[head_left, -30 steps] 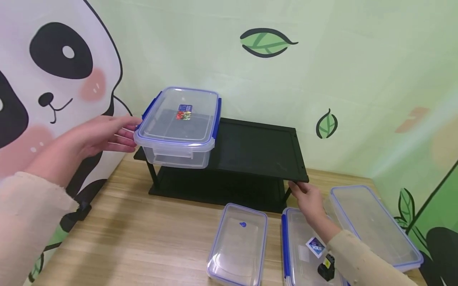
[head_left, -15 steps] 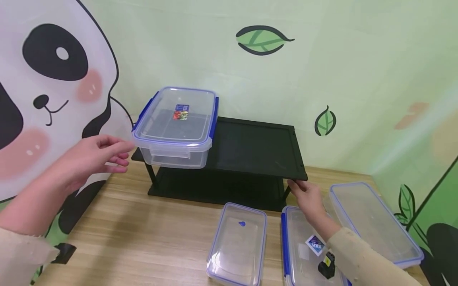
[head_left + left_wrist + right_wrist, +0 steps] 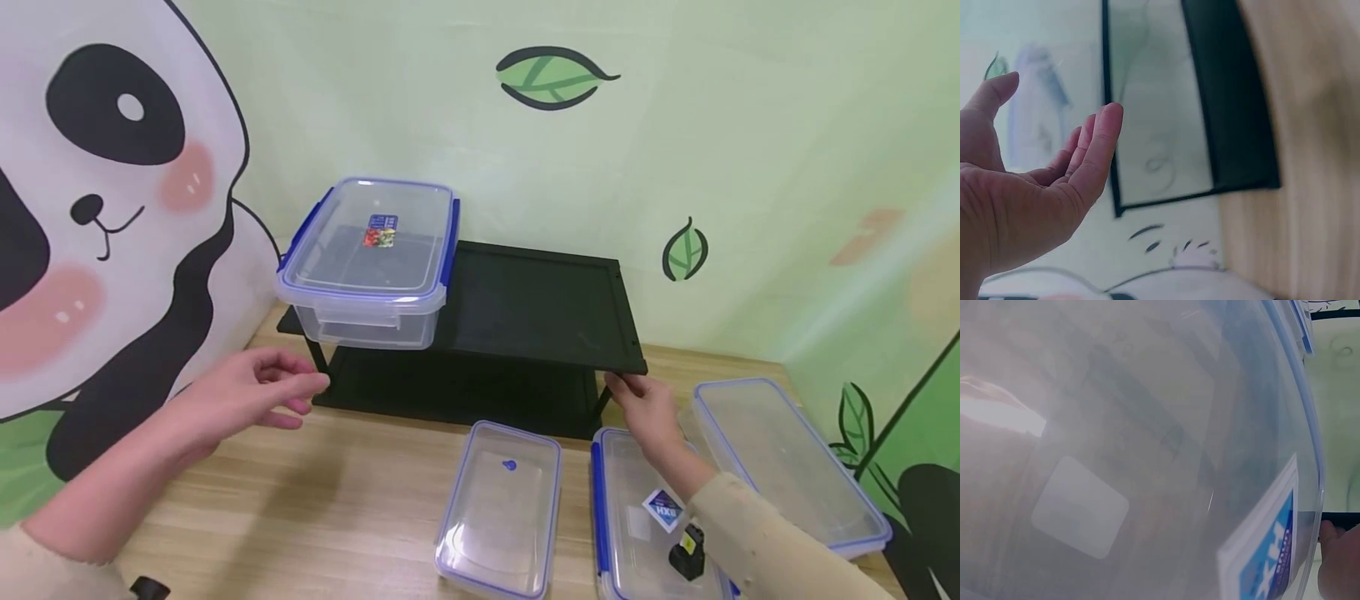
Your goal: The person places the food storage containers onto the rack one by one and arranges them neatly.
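A black two-tier shelf point(image 3: 547, 308) stands on the wooden table against the backdrop. On the left of its upper tier sits a clear lidded food container point(image 3: 367, 258) with blue side clips. My left hand point(image 3: 251, 396) hovers in front of the shelf's left end, fingers loosely bent and holding nothing; the left wrist view shows the same left hand point(image 3: 1054, 169) apart from the shelf point(image 3: 1229, 100). At the front right corner my right hand point(image 3: 648, 417) grips the shelf's leg just under the upper tier. Its fingertips are partly hidden behind the leg.
A smaller clear container point(image 3: 498, 508) with a blue-edged lid lies in front of the shelf. To its right are a blue-clipped container point(image 3: 633, 517) with a sticker, below my right forearm, and another clear container point(image 3: 795, 458). A panda backdrop point(image 3: 202, 108) stands behind.
My left hand has come away from the container on the upper tier and moved down and slightly right, to below the shelf's top. My right hand stays at the shelf leg.
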Demonstrator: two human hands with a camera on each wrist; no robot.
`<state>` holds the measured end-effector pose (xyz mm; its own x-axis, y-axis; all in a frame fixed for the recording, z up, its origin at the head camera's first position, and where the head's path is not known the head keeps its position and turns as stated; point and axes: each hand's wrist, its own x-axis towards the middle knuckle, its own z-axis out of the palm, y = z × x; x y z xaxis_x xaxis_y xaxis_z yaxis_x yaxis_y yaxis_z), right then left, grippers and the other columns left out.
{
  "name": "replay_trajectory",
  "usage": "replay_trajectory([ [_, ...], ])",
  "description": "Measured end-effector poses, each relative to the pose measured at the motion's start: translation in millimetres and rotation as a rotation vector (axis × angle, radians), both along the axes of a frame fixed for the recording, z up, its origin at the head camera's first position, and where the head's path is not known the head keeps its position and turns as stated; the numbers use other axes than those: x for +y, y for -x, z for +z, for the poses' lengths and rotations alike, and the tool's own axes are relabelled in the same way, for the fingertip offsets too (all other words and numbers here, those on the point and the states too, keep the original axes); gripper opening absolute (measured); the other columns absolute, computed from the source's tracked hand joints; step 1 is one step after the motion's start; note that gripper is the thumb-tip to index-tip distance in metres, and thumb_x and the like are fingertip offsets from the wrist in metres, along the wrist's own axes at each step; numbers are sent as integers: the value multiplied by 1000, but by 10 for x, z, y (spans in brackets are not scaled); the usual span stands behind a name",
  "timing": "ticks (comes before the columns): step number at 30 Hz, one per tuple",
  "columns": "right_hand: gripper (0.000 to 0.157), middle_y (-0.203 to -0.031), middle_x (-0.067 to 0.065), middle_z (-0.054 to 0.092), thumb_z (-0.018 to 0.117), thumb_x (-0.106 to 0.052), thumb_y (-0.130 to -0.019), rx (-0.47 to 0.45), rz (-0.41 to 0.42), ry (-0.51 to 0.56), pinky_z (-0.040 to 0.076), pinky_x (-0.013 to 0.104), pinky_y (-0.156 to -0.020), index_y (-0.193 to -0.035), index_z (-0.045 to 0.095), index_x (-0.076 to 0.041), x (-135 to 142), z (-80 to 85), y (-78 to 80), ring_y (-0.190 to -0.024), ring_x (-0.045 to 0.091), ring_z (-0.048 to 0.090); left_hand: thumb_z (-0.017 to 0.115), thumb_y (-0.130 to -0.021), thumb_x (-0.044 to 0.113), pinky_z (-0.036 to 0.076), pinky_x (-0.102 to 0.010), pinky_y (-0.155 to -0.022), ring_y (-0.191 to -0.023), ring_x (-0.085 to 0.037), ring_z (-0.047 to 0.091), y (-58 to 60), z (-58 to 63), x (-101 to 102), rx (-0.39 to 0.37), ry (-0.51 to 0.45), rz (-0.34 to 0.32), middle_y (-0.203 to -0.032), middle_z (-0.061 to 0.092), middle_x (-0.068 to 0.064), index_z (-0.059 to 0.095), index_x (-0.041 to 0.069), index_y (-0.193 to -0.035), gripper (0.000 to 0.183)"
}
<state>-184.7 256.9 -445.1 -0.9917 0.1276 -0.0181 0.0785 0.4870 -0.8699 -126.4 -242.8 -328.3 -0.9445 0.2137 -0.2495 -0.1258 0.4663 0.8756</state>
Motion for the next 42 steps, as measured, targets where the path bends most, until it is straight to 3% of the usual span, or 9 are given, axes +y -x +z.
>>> replay_trajectory([
  [7,44,-148,25,61,57,-23,-113,-8,-17,0,52,42,-109,-151,58,0,-13,-11,12,-136,38,61,78,-100,35,66,-41,-85,-94,-24,71,-106,-295,296,-116,-41,-39,-112,71,-14,58,-7,-130,55],
  [13,43,-148,24,61,56,-25,-113,2,-41,8,53,44,-109,-151,58,-3,-47,-35,31,-136,38,61,81,-97,34,66,-44,-86,-92,-24,72,-182,-574,472,-169,-56,-45,-106,70,-13,63,-5,-124,51],
  [24,43,-142,26,65,56,-27,-113,49,-57,0,53,44,-108,-147,62,-1,-108,-65,21,-132,39,64,78,-99,30,65,-45,-88,-95,-25,73,-336,-940,796,-259,-171,-42,-108,72,-14,64,-6,-123,46],
  [32,41,-144,24,64,56,-25,-114,44,-60,10,53,45,-108,-148,62,-2,-74,-72,4,-133,38,63,78,-99,30,66,-45,-85,-95,-26,73,-402,-1092,1030,-347,-259,-90,-108,72,-17,65,-5,-121,43],
  [42,43,-146,24,62,56,-25,-113,29,-63,11,53,42,-108,-148,61,-1,-66,-41,-7,-135,38,62,79,-98,32,67,-43,-83,-92,-24,73,-474,-1247,1159,-439,-290,-91,-106,73,-16,65,-3,-118,43],
])
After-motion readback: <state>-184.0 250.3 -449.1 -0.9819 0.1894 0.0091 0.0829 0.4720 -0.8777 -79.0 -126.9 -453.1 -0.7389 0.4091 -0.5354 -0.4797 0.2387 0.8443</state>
